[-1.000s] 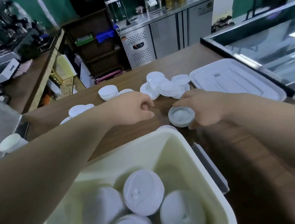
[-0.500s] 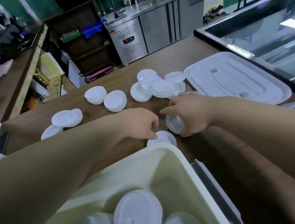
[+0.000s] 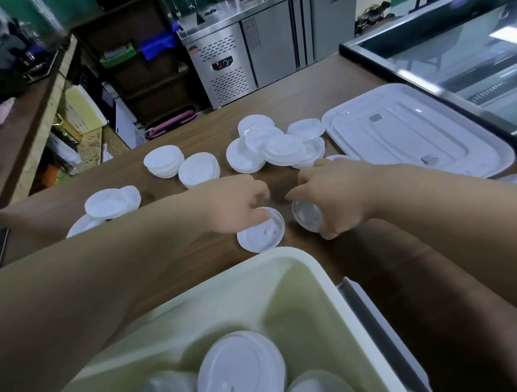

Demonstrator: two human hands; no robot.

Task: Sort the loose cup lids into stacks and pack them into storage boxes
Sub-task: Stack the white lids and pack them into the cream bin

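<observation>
My left hand (image 3: 235, 203) rests its curled fingers on the far edge of a flat white lid (image 3: 263, 235) lying on the wooden counter (image 3: 320, 98). My right hand (image 3: 336, 198) grips a small stack of white lids (image 3: 307, 216), tilted on edge, just right of that lid. A cream storage box (image 3: 304, 274) sits in front of me with several stacks of lids (image 3: 239, 378) inside. Loose white lids lie in a heap (image 3: 277, 148) behind my hands, and two short stacks (image 3: 163, 160) stand further left.
The box's white cover (image 3: 411, 133) lies flat at the right, beside a glass display case (image 3: 476, 51). More lids (image 3: 111, 203) lie near the counter's left edge. A steel fridge unit (image 3: 265, 43) and shelves stand beyond the counter.
My right hand lifted the stack off the counter and tipped it on edge. My left hand drew back toward the box and settled on the flat lid.
</observation>
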